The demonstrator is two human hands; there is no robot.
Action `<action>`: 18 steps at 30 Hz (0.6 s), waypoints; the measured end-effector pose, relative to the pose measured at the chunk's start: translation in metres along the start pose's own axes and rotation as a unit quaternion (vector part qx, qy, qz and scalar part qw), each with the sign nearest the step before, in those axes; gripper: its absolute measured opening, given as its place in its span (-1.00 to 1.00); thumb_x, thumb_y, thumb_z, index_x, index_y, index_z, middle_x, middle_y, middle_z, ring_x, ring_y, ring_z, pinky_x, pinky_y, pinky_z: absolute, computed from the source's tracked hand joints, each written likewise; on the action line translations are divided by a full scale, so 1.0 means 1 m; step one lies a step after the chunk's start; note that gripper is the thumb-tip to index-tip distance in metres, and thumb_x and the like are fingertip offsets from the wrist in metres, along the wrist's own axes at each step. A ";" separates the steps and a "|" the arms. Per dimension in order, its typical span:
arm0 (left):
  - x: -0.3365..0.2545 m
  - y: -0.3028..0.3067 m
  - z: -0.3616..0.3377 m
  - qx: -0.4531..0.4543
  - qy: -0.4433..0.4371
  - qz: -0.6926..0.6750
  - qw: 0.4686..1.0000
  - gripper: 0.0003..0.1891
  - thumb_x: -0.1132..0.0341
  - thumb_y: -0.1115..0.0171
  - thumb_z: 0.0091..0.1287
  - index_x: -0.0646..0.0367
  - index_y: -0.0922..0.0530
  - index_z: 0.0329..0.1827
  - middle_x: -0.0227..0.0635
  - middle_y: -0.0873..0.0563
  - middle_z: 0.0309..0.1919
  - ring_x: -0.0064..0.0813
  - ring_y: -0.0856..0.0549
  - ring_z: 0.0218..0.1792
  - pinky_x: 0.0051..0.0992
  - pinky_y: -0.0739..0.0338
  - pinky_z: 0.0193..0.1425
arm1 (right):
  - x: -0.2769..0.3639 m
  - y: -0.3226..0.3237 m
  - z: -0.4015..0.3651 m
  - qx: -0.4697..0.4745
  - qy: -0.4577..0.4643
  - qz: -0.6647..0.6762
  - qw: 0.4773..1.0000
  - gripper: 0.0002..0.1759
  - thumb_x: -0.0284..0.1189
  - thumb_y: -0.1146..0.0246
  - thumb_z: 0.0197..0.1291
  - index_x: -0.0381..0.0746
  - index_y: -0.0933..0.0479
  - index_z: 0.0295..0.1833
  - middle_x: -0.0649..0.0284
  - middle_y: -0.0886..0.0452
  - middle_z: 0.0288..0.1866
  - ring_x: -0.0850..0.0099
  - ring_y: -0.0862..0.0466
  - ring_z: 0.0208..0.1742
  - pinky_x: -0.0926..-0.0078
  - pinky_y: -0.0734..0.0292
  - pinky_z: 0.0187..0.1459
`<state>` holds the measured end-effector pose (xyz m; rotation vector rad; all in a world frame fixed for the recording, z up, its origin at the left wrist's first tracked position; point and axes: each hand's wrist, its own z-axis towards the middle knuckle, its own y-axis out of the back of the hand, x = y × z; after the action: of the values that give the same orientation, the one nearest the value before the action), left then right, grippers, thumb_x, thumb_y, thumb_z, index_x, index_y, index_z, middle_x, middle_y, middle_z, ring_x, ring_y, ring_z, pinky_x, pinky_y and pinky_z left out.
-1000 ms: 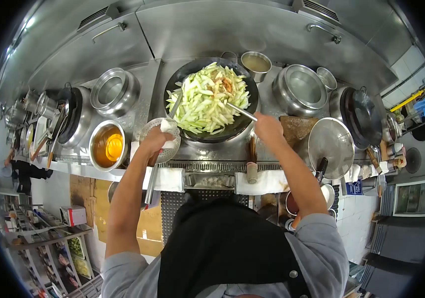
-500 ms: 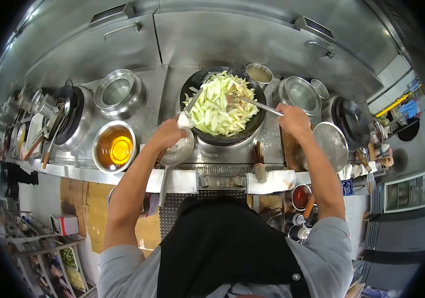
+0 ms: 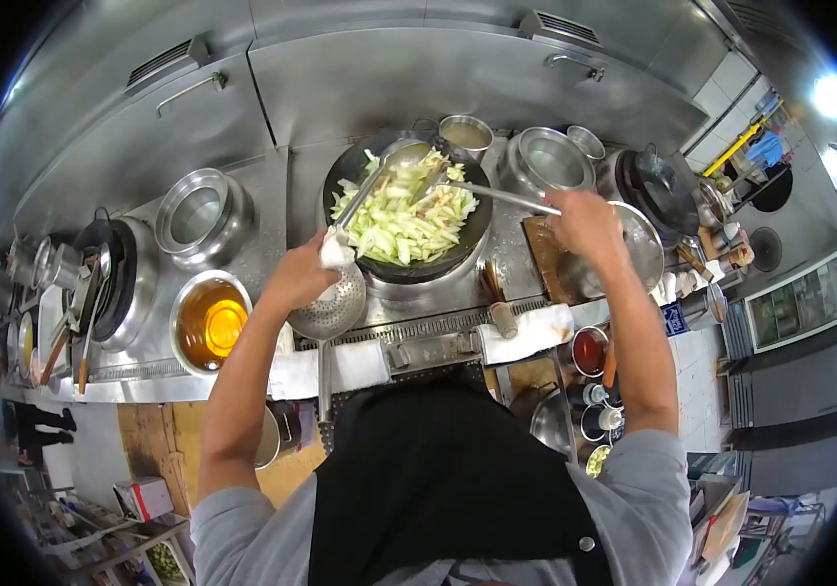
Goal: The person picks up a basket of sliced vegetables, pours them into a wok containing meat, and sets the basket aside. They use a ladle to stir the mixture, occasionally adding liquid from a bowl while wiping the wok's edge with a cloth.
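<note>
Vegetables heaped in the wok; left hand curled round a metal utensil and white cloth (probably padding against burns), right hand wrapped round a long-handled utensil, likely for keeping clear of the heat.

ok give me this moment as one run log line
left hand: gripping metal utensil, white cloth at grip | right hand: gripping second utensil | wok: cut pale-green vegetables inside, both utensils extend over them
</note>
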<state>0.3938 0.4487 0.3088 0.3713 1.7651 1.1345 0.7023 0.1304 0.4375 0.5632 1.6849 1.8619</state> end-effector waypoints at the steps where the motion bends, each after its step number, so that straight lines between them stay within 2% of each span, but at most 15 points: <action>1: 0.001 -0.001 0.004 0.000 -0.003 0.000 1.000 -0.05 0.18 -0.45 0.21 0.30 -0.30 0.69 0.31 -0.78 0.10 0.30 -0.75 0.18 0.01 -0.62 0.36 | 0.000 -0.004 -0.008 -0.009 -0.009 0.033 0.999 -0.65 -0.31 -0.45 0.31 0.00 -0.77 0.20 -0.03 -0.84 -0.04 -0.09 -0.81 0.06 -0.11 -0.69 0.13; 3: 0.006 -0.011 0.012 -0.035 -0.015 0.008 0.999 -0.05 0.22 -0.44 0.21 0.29 -0.29 0.70 0.29 -0.79 0.08 0.31 -0.75 0.17 0.02 -0.62 0.36 | -0.002 -0.012 -0.023 0.007 -0.015 0.067 0.998 -0.66 -0.31 -0.45 0.31 0.02 -0.78 0.20 -0.03 -0.84 -0.04 -0.09 -0.81 0.07 -0.12 -0.68 0.15; 5: 0.010 -0.012 0.029 -0.038 0.000 0.021 0.999 -0.04 0.20 -0.45 0.21 0.31 -0.28 0.70 0.28 -0.78 0.13 0.28 -0.75 0.19 -0.01 -0.63 0.36 | -0.014 -0.009 -0.034 0.064 -0.029 0.018 0.997 -0.66 -0.32 -0.44 0.32 0.04 -0.78 0.20 -0.03 -0.84 -0.02 -0.09 -0.81 0.07 -0.11 -0.68 0.14; 6: 0.013 -0.015 0.037 -0.037 0.022 0.032 0.999 -0.02 0.18 -0.47 0.21 0.33 -0.28 0.71 0.26 -0.78 0.17 0.25 -0.76 0.20 -0.04 -0.64 0.36 | -0.022 -0.006 -0.044 0.072 -0.028 0.009 0.997 -0.66 -0.37 -0.32 0.33 0.09 -0.77 0.17 0.03 -0.84 -0.01 -0.09 -0.82 0.08 -0.13 -0.69 0.14; 8: 0.026 -0.023 0.053 -0.054 0.045 0.047 0.996 -0.07 0.22 -0.44 0.22 0.31 -0.30 0.69 0.26 -0.79 0.12 0.27 -0.77 0.17 0.01 -0.63 0.35 | -0.035 0.006 -0.063 0.075 -0.058 0.015 0.995 -0.68 -0.35 -0.33 0.32 0.06 -0.76 0.16 0.01 -0.83 -0.03 -0.09 -0.82 0.04 -0.14 -0.70 0.11; 12: 0.048 -0.013 0.082 -0.058 0.078 0.087 0.991 -0.11 0.26 -0.42 0.23 0.29 -0.33 0.66 0.26 -0.80 0.09 0.29 -0.77 0.15 0.04 -0.63 0.34 | -0.083 -0.010 -0.076 0.069 -0.035 -0.024 0.997 -0.69 -0.35 -0.36 0.32 0.03 -0.76 0.16 0.00 -0.82 -0.05 -0.09 -0.82 0.00 -0.13 -0.70 0.06; 13: 0.053 -0.014 0.078 -0.050 0.091 0.088 0.991 -0.11 0.26 -0.42 0.23 0.29 -0.33 0.66 0.26 -0.80 0.09 0.29 -0.77 0.15 0.04 -0.63 0.34 | -0.089 -0.014 -0.076 0.062 -0.032 -0.033 0.997 -0.69 -0.36 -0.38 0.31 0.01 -0.75 0.16 -0.01 -0.81 -0.05 -0.09 -0.82 -0.03 -0.11 -0.70 0.03; 15: 0.050 0.001 0.062 -0.039 0.060 0.037 0.997 -0.10 0.23 -0.45 0.23 0.28 -0.33 0.67 0.27 -0.80 0.09 0.29 -0.76 0.16 0.04 -0.63 0.34 | -0.100 -0.021 -0.073 0.064 -0.016 -0.035 0.997 -0.69 -0.37 -0.40 0.30 -0.01 -0.75 0.15 -0.02 -0.80 -0.06 -0.09 -0.82 -0.05 -0.10 -0.71 0.01; 18: 0.043 0.005 0.010 -0.039 0.114 0.034 0.992 -0.06 0.20 -0.51 0.23 0.28 -0.30 0.69 0.28 -0.79 0.10 0.27 -0.77 0.17 0.01 -0.64 0.33 | -0.107 -0.026 -0.077 0.070 -0.019 0.021 0.997 -0.69 -0.40 -0.43 0.27 -0.04 -0.74 0.14 -0.01 -0.80 -0.11 -0.09 -0.82 -0.10 -0.08 -0.71 -0.04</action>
<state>0.3804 0.4851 0.2880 0.2638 1.9097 1.3334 0.7365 0.0041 0.4085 0.6928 1.7995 1.7606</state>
